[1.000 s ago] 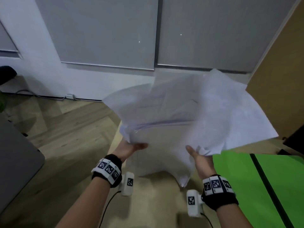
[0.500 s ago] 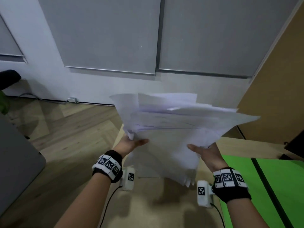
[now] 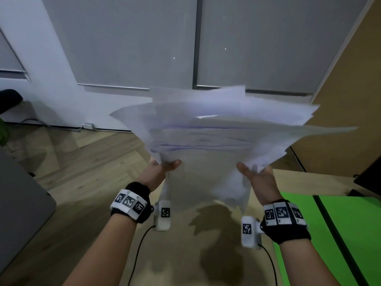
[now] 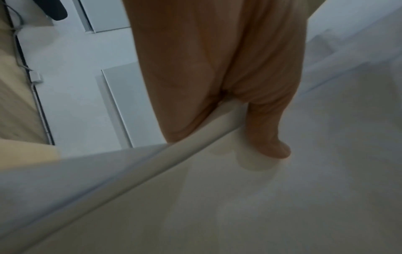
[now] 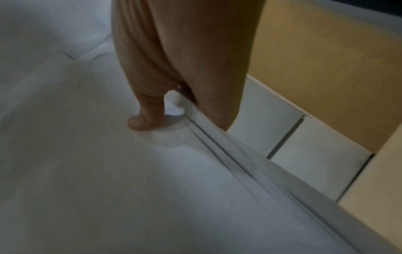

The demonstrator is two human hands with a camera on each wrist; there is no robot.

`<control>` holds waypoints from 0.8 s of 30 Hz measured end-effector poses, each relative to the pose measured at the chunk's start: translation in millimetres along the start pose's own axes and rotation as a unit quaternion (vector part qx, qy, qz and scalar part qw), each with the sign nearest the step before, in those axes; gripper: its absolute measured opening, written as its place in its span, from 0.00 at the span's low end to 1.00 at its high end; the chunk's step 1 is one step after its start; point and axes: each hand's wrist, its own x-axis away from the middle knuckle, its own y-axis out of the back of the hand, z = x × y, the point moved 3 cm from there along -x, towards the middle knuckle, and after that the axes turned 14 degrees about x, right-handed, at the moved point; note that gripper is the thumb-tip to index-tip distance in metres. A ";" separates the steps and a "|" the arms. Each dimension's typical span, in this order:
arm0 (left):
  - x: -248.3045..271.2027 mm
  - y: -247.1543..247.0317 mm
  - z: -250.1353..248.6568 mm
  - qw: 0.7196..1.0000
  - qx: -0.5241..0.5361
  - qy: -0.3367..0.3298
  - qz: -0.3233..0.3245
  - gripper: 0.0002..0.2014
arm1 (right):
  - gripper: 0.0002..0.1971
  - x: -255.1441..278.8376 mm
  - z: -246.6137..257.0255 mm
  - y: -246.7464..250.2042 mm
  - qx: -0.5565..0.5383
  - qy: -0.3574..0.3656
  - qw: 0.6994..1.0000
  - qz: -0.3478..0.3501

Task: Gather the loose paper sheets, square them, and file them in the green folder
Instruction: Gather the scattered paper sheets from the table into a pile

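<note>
The paper sheets (image 3: 216, 131), a fanned, uneven bundle, are held up in the air above the table (image 3: 181, 254). The left hand (image 3: 158, 172) and right hand (image 3: 257, 178) each pinch a lower corner, thumb over fingers. The green folder (image 3: 340, 234) lies open on the table at right.

Head view downward from above (wrist views close, along thumbs)
</note>
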 end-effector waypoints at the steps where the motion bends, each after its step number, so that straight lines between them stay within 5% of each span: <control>1: 0.9 0.0 -5.3 1.000 -0.004 0.001 0.014 0.26 | 0.30 2.7 4.6 3.4 -0.013 0.003 1.000 0.000; 3: 3.6 3.0 -11.9 0.998 -0.053 -0.003 0.015 0.21 | 0.43 9.7 7.8 4.3 -0.003 0.012 1.000 0.018; 5: 9.8 1.7 -13.0 0.988 -0.154 -0.006 -0.025 0.12 | 0.43 15.9 -0.4 -1.2 0.030 0.013 0.999 0.041; 8: 16.5 -2.1 -3.9 0.970 -0.226 -0.032 -0.086 0.14 | 0.14 18.9 -15.0 -8.8 0.041 -0.013 0.999 0.032; 11: 16.9 -3.6 2.5 0.975 -0.191 -0.016 -0.109 0.10 | 0.03 16.2 -22.3 -13.2 0.024 -0.022 0.999 0.012; 15: 16.6 -21.4 -12.1 0.977 -0.184 -0.095 -0.050 0.05 | 0.20 10.9 -16.1 -12.0 -0.117 -0.024 0.993 0.014; 16: 16.4 -27.2 -14.4 0.978 -0.182 -0.099 -0.030 0.08 | 0.15 11.5 -9.1 -8.8 -0.145 0.031 0.989 -0.008; 17: 14.6 -30.3 -16.1 0.977 -0.183 -0.113 -0.020 0.11 | 0.10 6.8 -5.0 -10.8 -0.164 -0.013 0.986 0.002; 20: 7.1 -38.3 -23.0 0.978 -0.139 -0.149 -0.045 0.20 | 0.07 11.3 14.7 -12.5 -0.072 0.054 0.996 -0.029; 24: 9.4 -51.2 -24.7 0.982 -0.081 -0.144 -0.088 0.22 | 0.18 13.2 27.0 -11.5 -0.091 0.106 0.986 -0.090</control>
